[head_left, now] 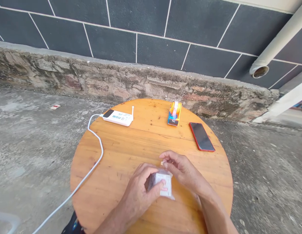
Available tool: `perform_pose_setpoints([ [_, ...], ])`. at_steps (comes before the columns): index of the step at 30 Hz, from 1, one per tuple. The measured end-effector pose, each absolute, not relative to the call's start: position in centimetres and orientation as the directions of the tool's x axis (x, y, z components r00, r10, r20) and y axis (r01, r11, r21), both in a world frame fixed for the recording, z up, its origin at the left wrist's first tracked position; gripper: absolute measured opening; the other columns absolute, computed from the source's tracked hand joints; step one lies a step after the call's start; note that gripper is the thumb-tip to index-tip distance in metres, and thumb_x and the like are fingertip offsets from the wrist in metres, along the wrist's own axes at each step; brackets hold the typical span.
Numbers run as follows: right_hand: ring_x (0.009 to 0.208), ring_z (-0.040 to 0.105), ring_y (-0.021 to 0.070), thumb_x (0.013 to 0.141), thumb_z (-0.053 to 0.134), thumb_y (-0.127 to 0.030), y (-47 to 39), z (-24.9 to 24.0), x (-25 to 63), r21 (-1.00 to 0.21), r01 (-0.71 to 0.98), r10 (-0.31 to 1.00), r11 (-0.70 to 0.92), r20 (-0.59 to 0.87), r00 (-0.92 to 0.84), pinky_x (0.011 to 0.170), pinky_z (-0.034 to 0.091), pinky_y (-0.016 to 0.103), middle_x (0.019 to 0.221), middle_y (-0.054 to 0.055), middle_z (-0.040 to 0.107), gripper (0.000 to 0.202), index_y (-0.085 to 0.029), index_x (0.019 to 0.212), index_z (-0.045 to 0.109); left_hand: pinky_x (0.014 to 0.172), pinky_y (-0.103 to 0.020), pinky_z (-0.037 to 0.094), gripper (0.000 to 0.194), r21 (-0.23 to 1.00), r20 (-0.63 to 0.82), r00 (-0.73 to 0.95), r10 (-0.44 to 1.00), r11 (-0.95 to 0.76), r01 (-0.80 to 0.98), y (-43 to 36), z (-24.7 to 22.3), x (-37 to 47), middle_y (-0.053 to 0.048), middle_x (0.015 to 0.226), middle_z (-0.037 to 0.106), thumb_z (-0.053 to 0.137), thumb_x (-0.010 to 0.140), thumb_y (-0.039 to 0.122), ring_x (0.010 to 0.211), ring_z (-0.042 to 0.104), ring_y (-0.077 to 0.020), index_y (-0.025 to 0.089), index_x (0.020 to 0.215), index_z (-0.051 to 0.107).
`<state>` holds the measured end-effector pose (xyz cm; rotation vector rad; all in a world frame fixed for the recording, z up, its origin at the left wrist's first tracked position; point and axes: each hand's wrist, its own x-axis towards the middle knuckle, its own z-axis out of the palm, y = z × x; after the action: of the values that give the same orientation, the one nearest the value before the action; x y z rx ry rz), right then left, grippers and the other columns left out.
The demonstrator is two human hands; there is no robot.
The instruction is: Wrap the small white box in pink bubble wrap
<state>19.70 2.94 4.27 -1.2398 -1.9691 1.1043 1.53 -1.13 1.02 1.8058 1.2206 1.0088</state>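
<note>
A small box in clear plastic wrapping is near the front middle of the round wooden table. My left hand grips it from the left, the thumb lying across its pale, printed top. At the box's upper right corner, my right hand is closed in a pinch on a small pale piece, perhaps tape or a flap of the wrapping. What that piece is cannot be made out clearly.
On the wooden table lie a white power bank with a white cable running off the left edge, a yellow and blue tape dispenser and a red-edged phone. A stone-based wall stands behind.
</note>
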Motion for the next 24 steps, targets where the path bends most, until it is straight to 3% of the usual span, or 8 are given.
perform_pose_setpoints([
  [7,0.074,0.057,0.0117,0.088,0.046,-0.012,2.1,5.6,19.1,-0.754,0.567,0.888,0.332,0.047,-0.457,0.067,0.041,0.021,0.082,-0.002,0.062,0.021,-0.024,0.102,0.055,0.077,-0.033,0.048,0.014,0.883,0.177,0.196,0.965,-0.243,0.401,-1.2,0.8,1.8,-0.004,0.091,0.064,0.060,0.077,0.022,0.087,0.059,-0.0204,0.021,0.091,0.061],
  [15,0.076,0.059,0.0129,0.092,0.044,-0.018,1.0,5.9,18.5,-0.733,0.570,0.888,0.372,0.102,-0.449,0.070,0.043,0.022,0.082,-0.001,0.064,0.016,-0.023,0.095,0.058,0.082,-0.035,0.049,0.036,0.908,0.165,0.152,0.974,-0.211,0.362,-1.2,0.7,1.9,-0.005,0.098,0.063,0.060,0.074,0.019,0.092,0.058,-0.0205,0.020,0.110,0.056],
  [24,0.083,0.059,0.0150,0.090,0.046,-0.014,1.1,6.1,18.9,-0.656,0.618,0.865,0.434,0.111,-0.490,0.075,0.043,0.026,0.087,0.000,0.066,0.019,-0.024,0.097,0.061,0.085,-0.035,0.047,0.022,0.895,0.193,0.228,0.954,-0.266,0.359,-1.0,1.3,1.7,-0.004,0.094,0.063,0.060,0.077,0.018,0.095,0.056,-0.0212,0.022,0.098,0.066],
])
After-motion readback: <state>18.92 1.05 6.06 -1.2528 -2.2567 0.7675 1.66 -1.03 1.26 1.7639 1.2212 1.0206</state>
